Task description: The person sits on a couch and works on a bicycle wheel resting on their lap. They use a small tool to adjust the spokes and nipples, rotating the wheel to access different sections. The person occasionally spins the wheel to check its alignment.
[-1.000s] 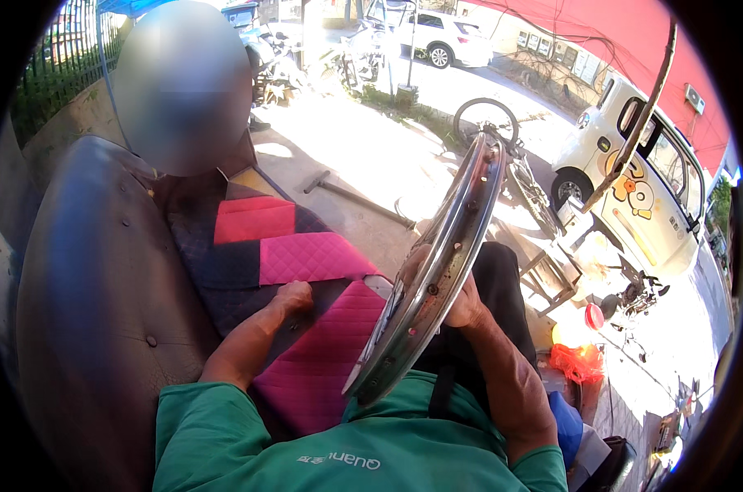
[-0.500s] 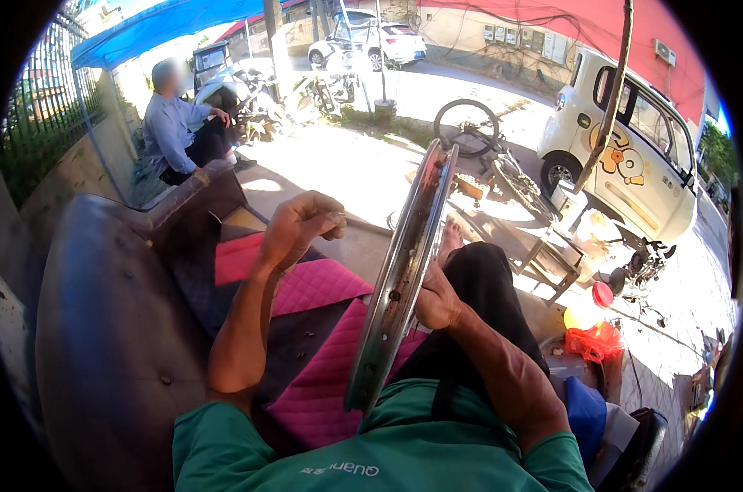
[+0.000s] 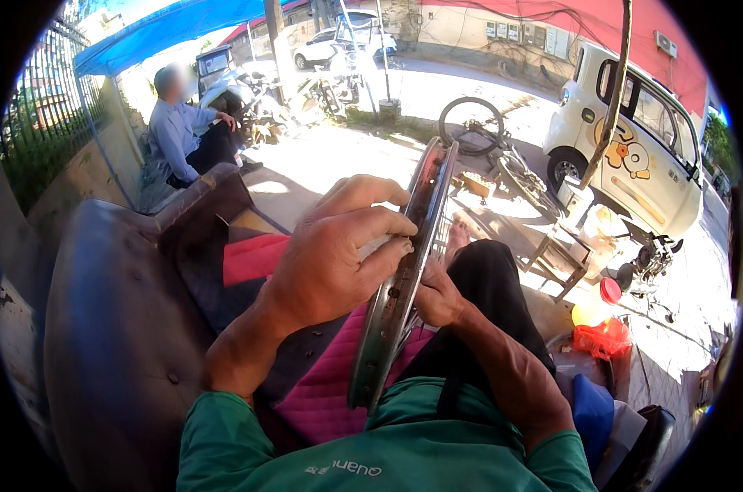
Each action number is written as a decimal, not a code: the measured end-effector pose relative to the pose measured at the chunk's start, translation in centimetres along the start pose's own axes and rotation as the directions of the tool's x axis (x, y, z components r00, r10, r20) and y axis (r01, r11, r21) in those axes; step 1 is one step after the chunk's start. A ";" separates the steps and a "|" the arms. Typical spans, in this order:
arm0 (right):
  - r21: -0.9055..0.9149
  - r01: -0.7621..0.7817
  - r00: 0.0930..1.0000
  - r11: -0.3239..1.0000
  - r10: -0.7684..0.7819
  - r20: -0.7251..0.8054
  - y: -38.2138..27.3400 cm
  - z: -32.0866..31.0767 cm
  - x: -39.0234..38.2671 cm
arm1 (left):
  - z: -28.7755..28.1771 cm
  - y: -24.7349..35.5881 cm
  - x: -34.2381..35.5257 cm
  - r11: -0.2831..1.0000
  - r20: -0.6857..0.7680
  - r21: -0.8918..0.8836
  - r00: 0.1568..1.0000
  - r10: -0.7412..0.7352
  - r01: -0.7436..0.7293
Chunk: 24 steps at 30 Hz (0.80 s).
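A worn metal bicycle wheel rim (image 3: 385, 320) stands tilted on edge in front of me, its rusty hollow channel with spoke holes facing left. My right hand (image 3: 438, 298) is closed at its right side; the rim hides some fingertips. My left hand (image 3: 330, 258) is at the rim's left side, thumb and fingers pinched together at the channel. Something tiny may be between those fingertips, too small to name. A few thin spokes show at the rim's lower right, beside my dark trousers (image 3: 502, 303).
To my left is a brown padded sofa (image 3: 117, 328) with pink quilted cloth (image 3: 322, 381). A seated person (image 3: 178, 131) is beyond it. Ahead lie a bicycle (image 3: 523, 184) and a small wooden stool (image 3: 556, 254). A white van (image 3: 634, 139) stands right, near a red plastic bag (image 3: 603, 338).
My left hand has moved right and nearer, from above the sofa to the rim's channel. My right hand keeps its hold on the rim. In the background a white car has moved left.
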State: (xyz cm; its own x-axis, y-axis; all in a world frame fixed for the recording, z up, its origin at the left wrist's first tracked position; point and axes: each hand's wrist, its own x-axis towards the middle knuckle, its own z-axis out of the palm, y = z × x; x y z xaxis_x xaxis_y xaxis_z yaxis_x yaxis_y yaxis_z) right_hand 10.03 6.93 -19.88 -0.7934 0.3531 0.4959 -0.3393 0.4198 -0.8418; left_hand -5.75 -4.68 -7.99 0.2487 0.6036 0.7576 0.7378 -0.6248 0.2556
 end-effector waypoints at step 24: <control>0.485 0.114 0.990 0.867 -0.058 -0.129 -0.8 0.7 2.4 | 1.3 -0.9 -1.2 0.993 -0.157 0.118 0.987 0.017 0.002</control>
State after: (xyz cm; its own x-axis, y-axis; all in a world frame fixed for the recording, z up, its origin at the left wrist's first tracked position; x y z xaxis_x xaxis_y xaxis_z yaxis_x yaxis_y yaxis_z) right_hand 8.08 6.83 -18.15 -0.7005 0.4328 0.5675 -0.6297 -0.0007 -0.7768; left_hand -5.94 -4.21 -9.90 0.1594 0.5072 0.8470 0.8073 -0.5608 0.1839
